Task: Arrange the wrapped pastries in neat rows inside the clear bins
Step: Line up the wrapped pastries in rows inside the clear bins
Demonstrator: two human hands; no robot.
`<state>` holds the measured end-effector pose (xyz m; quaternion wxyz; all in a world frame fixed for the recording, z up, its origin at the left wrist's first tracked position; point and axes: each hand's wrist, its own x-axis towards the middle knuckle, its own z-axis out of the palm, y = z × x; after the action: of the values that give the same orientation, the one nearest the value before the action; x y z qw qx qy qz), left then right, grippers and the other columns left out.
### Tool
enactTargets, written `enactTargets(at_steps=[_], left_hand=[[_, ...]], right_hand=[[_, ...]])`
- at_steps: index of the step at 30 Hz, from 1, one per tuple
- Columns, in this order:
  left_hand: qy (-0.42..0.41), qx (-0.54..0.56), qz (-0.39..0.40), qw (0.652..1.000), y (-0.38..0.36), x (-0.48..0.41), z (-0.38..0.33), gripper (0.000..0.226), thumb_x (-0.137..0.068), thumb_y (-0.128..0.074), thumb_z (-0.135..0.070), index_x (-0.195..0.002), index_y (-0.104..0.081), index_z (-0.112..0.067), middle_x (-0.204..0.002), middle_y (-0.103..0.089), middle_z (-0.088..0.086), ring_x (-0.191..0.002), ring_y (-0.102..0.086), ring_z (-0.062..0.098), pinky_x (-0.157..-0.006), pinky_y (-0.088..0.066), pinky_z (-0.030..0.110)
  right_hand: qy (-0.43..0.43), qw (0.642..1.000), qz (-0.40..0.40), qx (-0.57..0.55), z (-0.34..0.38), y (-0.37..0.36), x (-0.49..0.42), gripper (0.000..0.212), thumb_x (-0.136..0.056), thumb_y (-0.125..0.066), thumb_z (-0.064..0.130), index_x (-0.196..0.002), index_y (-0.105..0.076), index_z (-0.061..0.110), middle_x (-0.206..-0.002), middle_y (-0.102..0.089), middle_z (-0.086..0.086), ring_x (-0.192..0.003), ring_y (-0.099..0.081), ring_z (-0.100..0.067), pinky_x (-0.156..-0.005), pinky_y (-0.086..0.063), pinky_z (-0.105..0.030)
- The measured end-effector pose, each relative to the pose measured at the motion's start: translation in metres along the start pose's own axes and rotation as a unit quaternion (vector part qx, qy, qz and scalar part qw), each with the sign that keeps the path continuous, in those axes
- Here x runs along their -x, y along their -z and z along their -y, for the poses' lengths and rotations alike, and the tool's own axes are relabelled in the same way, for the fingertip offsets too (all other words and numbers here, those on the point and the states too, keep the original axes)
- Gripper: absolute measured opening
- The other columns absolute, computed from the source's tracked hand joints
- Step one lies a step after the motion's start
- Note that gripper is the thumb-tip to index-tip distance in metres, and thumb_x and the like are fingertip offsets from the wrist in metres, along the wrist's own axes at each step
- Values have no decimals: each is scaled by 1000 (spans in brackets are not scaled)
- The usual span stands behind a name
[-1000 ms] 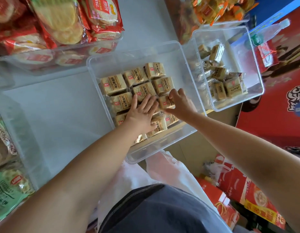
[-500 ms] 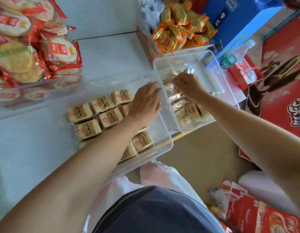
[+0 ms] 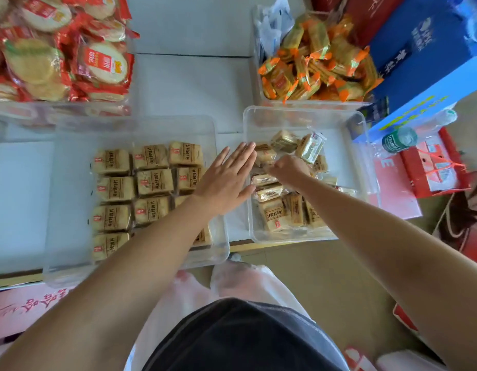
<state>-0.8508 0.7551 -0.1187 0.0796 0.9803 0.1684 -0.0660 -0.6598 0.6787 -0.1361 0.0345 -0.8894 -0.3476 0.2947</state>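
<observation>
Two clear bins stand side by side on a white shelf. The left bin [image 3: 71,199] holds several tan wrapped pastries [image 3: 151,183] laid in neat rows. In the right bin [image 3: 347,167] lies a loose jumble of the same pastries [image 3: 274,212]. My left hand [image 3: 226,178] hovers flat with straight fingers over the gap between the bins, its fingertips at the right bin's left wall. My right hand [image 3: 288,171] is inside the right bin with curled fingers, gripping a pastry [image 3: 309,147] that sticks up tilted beyond the knuckles.
A bin of red-wrapped round crackers [image 3: 71,62] stands at the back left, and a bin of orange-wrapped snacks [image 3: 317,62] behind the right bin. A blue box [image 3: 424,62], a water bottle [image 3: 400,139] and red gift boxes [image 3: 435,167] crowd the right side. Floor lies below the shelf edge.
My right hand went from the left bin's rows into the right bin and closed on a pastry. My left hand lifted off the rows and moved right toward the gap.
</observation>
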Motion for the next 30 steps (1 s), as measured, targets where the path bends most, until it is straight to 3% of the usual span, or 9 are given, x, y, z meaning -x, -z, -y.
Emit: enactTargets(at_steps=[4,7,9,12,17,20,22,27,30], left_hand=[[-2,32,-3,999,6,-2,2,72,-100,-18,-51,-154,2,-10,-162,11,4,-149,12,19,-121,1,38],[2,113,-59,992,12,-9,3,73,-97,-39,-52,-154,-18,-12,-160,-20,5,-147,-16,23,-118,-14,38],[-6,189,-87,978,20,-15,1,73,-91,-54,-50,-150,-29,-16,-149,-39,4,-137,-33,23,-110,-26,38],[-9,278,-125,952,34,-21,0,46,-87,-66,-39,-127,-58,-17,-117,-66,3,-110,-55,24,-88,-39,34],[58,398,-122,907,56,-10,17,41,-95,-57,-43,-122,-62,-12,-102,-69,5,-91,-63,21,-74,-48,32],[70,519,-89,847,62,6,34,35,-95,-55,-44,-109,-66,-14,-93,-69,1,-85,-63,15,-65,-44,23],[68,564,-57,821,61,19,46,33,-95,-54,-47,-104,-65,-17,-90,-70,5,-83,-66,19,-67,-46,26],[73,606,12,792,58,61,75,37,-92,-55,-51,-102,-66,-16,-92,-71,3,-77,-63,12,-65,-45,25],[69,643,58,761,53,84,89,23,-92,-65,-28,-108,-67,-12,-96,-71,8,-76,-63,14,-59,-47,18]], right_hand=[[5,997,21,-70,-3,25,6,36,-86,-62,44,-90,-70,9,-77,-67,-8,-66,-57,-15,-59,-48,-23],[-19,983,5,-181,-6,47,19,22,-87,-62,40,-76,-61,20,-67,-58,1,-58,-54,-10,-60,-46,-24],[-7,975,-2,-224,-4,55,33,25,-86,-63,37,-68,-56,20,-65,-58,0,-57,-55,-10,-58,-47,-21],[-4,969,-17,-246,5,63,56,24,-86,-64,36,-71,-61,18,-59,-59,1,-47,-55,-5,-48,-47,-16],[27,929,-56,-364,25,65,89,37,-91,-54,44,-80,-64,10,-67,-61,-1,-58,-54,-13,-56,-48,-23],[77,934,-81,-340,39,57,105,17,-89,-59,42,-94,-64,27,-87,-66,1,-78,-61,-17,-71,-54,-31],[79,934,-91,-337,51,48,113,13,-85,-64,42,-97,-62,35,-96,-68,2,-86,-64,-21,-78,-54,-37],[91,937,-78,-329,89,24,137,27,-89,-63,26,-115,-61,19,-99,-66,0,-79,-62,-9,-71,-52,-21],[107,945,-46,-306,109,11,144,33,-86,-67,27,-118,-63,19,-100,-69,2,-88,-65,-9,-76,-54,-22]])
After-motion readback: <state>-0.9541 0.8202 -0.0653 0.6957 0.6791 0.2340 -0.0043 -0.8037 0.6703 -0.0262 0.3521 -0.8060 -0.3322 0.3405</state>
